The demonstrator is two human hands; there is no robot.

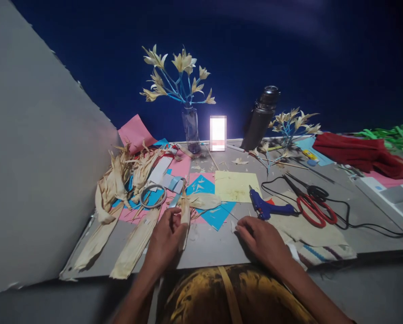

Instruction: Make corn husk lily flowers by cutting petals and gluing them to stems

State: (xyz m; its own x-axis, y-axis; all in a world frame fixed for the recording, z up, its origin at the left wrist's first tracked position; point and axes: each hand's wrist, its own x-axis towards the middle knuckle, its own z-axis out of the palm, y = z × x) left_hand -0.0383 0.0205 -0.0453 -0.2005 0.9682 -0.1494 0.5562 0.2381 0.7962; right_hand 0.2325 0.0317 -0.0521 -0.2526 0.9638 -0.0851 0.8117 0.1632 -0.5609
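Observation:
My left hand (165,238) is closed round a dried corn husk strip (185,215) that stands up from my fingers near the table's front edge. My right hand (260,238) rests palm down on the grey table (215,247), fingers curled, with its fingertips on a small pale scrap (233,226). A blue glue gun (267,208) lies just beyond my right hand. Blue and pink paper sheets (208,211) lie between my hands, with a husk piece (204,200) on them.
A pile of husks (120,184) and a tape ring (153,195) lie at left. Red scissors (314,209), black scissors (305,189), a black cable, a yellow sheet (237,185), a vase of husk flowers (190,128), a dark flask (261,117) and red cloth (359,153) stand beyond. A grey wall is at left.

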